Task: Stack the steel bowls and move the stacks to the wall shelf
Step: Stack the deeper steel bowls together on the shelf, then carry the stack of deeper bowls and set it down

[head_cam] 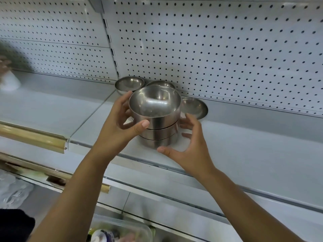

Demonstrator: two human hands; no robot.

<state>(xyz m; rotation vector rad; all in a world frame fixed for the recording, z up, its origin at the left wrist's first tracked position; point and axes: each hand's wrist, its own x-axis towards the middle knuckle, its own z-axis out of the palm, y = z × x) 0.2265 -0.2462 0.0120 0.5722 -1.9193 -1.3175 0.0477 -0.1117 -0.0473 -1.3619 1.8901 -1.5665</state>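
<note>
Stack of steel bowls (157, 133): three nested, upright, base on the wall shelf (244, 145), set just back from the front lip (174, 169).

Left hand (118, 123): grips the top bowl, thumb pressed on the near wall, fingers curled round the far-left side.

Right hand (188, 149): spread wide beside the lower bowls, thumb at the base. Contact cannot be told.

Behind the stack, close to the pegboard (209, 49): left bowl (129, 83), middle bowl (161, 83), right bowl (194, 107). The stack overlaps the middle one in view.

Bare shelf surface runs rightward from the stack. A panel seam (90, 116) runs to its left.
</note>
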